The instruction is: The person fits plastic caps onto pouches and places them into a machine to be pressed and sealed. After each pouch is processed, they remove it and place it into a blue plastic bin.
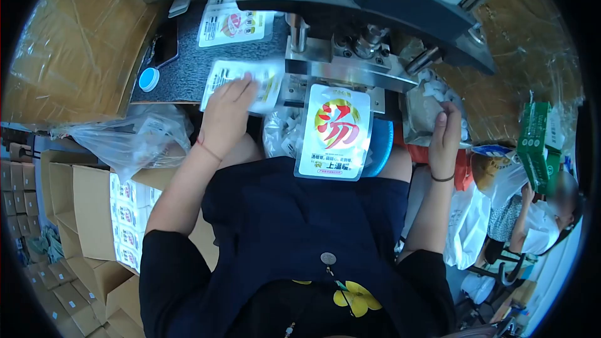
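My left hand point(229, 112) is closed on a flat white printed pouch point(270, 81) lying left of the press; the pouch is slightly blurred. Another white pouch point(335, 131), with large red characters on a yellow ring, hangs at the front of the metal press point(357, 75), its upper edge at the jaws. To the right, my right hand point(444, 138) has its fingers extended, beside a tray point(413, 122) of small white plastic pieces point(441, 91). Nothing shows clearly in those fingers.
More pouches point(235, 25) lie on the dark mat with a phone point(164, 44) and a blue-lidded round container point(149, 79). A carton point(94, 213) of packed pouches stands at lower left. Another person point(541, 225) sits at right, near a green box point(537, 144).
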